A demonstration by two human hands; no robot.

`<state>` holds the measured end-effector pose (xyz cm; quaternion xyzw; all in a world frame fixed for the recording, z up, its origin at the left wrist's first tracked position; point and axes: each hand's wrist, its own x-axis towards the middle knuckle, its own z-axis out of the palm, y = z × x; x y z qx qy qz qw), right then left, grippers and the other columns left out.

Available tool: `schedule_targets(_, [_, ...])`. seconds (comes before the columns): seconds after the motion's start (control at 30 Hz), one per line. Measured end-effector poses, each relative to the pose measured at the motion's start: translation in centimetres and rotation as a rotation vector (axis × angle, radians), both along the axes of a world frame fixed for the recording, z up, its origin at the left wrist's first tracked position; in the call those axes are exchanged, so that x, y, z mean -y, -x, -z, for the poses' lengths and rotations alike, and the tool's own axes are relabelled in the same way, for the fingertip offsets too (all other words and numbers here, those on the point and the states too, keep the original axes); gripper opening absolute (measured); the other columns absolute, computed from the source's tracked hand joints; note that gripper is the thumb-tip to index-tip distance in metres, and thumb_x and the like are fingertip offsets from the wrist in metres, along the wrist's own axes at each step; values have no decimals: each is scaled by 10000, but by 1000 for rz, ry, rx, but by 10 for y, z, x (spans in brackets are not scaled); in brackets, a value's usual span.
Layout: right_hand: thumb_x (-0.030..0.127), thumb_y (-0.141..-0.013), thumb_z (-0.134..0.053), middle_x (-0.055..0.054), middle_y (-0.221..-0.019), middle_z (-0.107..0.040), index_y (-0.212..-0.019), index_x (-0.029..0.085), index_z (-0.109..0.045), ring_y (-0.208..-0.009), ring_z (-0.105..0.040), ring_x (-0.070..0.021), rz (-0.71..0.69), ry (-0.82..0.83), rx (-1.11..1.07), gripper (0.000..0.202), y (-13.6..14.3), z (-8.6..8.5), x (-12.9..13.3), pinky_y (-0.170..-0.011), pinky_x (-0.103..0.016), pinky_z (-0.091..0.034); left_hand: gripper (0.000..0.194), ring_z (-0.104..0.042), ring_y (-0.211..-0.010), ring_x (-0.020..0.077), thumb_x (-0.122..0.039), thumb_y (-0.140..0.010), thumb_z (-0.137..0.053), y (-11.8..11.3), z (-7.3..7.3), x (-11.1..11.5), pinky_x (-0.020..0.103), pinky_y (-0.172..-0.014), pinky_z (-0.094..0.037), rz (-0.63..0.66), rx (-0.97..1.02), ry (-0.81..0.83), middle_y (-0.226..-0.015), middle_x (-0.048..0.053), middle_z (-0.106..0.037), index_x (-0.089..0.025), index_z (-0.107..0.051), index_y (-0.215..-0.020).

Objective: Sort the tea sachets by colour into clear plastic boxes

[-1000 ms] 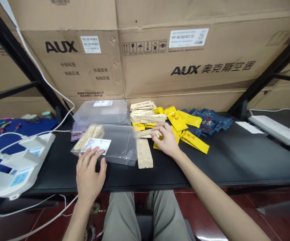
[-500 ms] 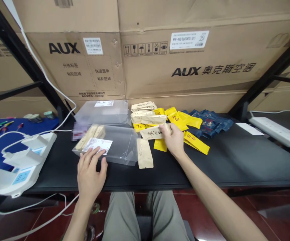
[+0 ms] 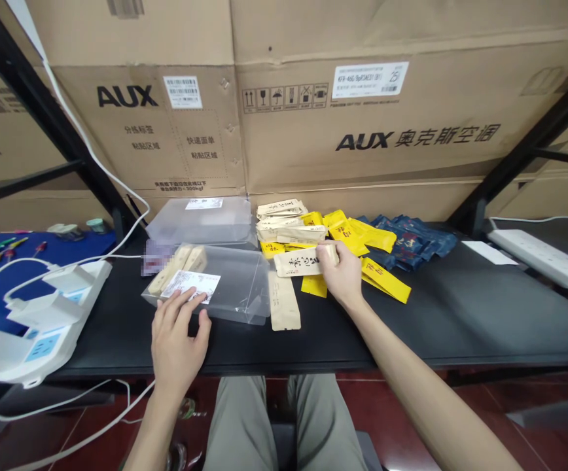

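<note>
My left hand (image 3: pixel 180 337) rests with spread fingers on the near side of a clear plastic box (image 3: pixel 232 281), over its white label (image 3: pixel 193 286). Several beige packets (image 3: pixel 176 268) lie inside the box's left end. In my right hand (image 3: pixel 341 271) is a beige paper packet (image 3: pixel 298 261) with black brush lettering, pinched at its right end. Another beige packet (image 3: pixel 284 302) lies flat against the box's right side. Behind my right hand is a pile of beige packets (image 3: pixel 288 229), with yellow packets (image 3: pixel 385 278) around it.
Dark blue packets (image 3: pixel 416 241) lie beyond the yellow ones. A second clear box (image 3: pixel 200 222) stands behind the first. White power strips (image 3: pixel 63 327) and cables are at left, another power strip (image 3: pixel 546 258) at right. Large cardboard boxes (image 3: pixel 288 131) form the back.
My right hand has shifted very slightly and its thumb has curled further around the packet's end. My left hand stays in place on the box.
</note>
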<state>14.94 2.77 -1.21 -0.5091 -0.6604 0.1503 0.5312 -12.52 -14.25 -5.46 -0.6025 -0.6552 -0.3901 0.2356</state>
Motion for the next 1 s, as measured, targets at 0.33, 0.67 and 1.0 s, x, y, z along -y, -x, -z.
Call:
schedule_targets(0.33, [435,-844,-538,-62,-893,-746,-924,174,-727,-792,-669,-227,-118,67,27,333,-12,-3,4,-739,-329,-500,273,-566,-1237,279,-198,-899,-606,1,0,0,508,-1101,-397,10,-4,-1,-1226,79,-666,-233,-623,-1169])
schedule_targets(0.67, [439,-862,-556,-30,-837,-690,-1061,187,-660,-712,-616,-182,-321,137,45,338,-1,1,14,-633,-286,-492,269,-562,-1241,285,-199,-904,-595,1,0,0,518,-1099,-399,3,1,1,-1224,76,-667,-234,-623,-1168])
schedule_targets(1.0, [402,-833,-622,-58,-948,-706,-1017,195,-592,-772,-677,-178,-484,152,69,278,5,10,13,-739,-321,-571,290,-554,-1254,280,-184,-895,-603,1,1,0,517,-1123,-375,9,3,-1,-1238,78,-664,-235,-619,-1179])
